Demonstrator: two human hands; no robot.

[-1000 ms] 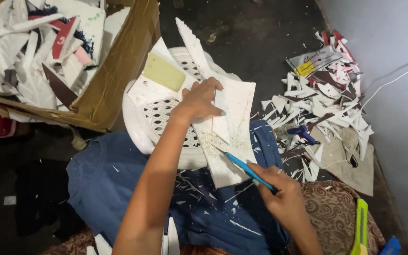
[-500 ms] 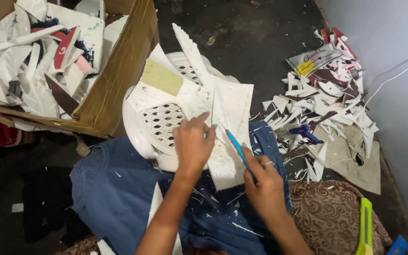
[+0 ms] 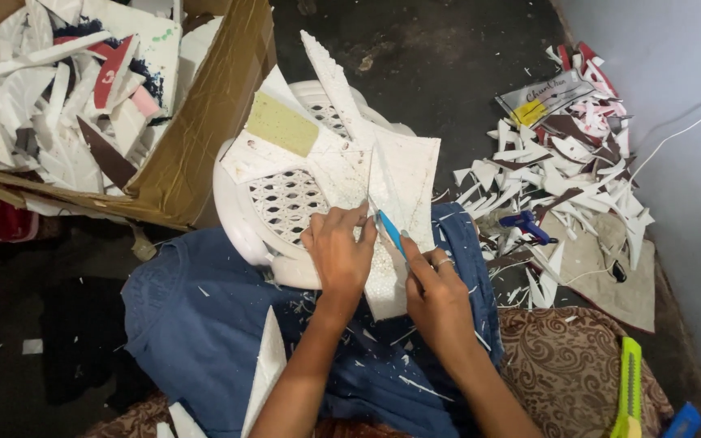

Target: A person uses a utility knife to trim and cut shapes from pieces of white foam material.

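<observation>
A white foam sheet (image 3: 403, 174), judged light, stiff and crumbly, is being pressed flat on the white plastic stool (image 3: 241, 219) by the left hand (image 3: 338, 255), fingers together, while a blue cutter (image 3: 390, 231) is being pinched by the right hand (image 3: 436, 296).

both forearms reach forward; left hand (image 3: 338, 255) flat, right hand (image 3: 438, 294) curled shut.
</observation>
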